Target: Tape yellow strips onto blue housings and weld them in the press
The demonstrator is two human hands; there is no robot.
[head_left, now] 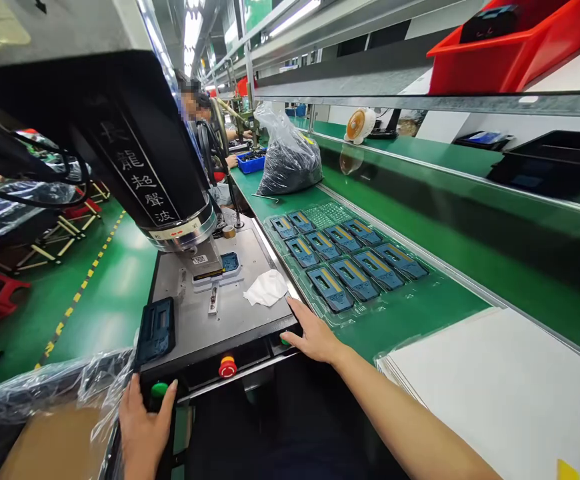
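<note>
My left hand (143, 423) rests at the front left corner of the ultrasonic welding machine (210, 313), thumb beside a green button (159, 389). My right hand (313, 333) lies flat with spread fingers on the front right corner, covering a second green button (284, 342). The black welding head (135, 160) is lowered onto a blue part in the white fixture (225, 265). A dark blue part (156, 329) lies on the plate's left side, and a white cloth (267, 288) on its right. A red stop button (227, 366) sits between my hands.
A clear tray (395, 300) with several blue parts lies on the green conveyor (470, 247). White sheets (500, 387) are stacked at right. A plastic bag of black parts (287, 157) stands farther back. Red bin (510, 50) on the shelf. Other workers sit beyond. Plastic-lined carton (45, 427) at lower left.
</note>
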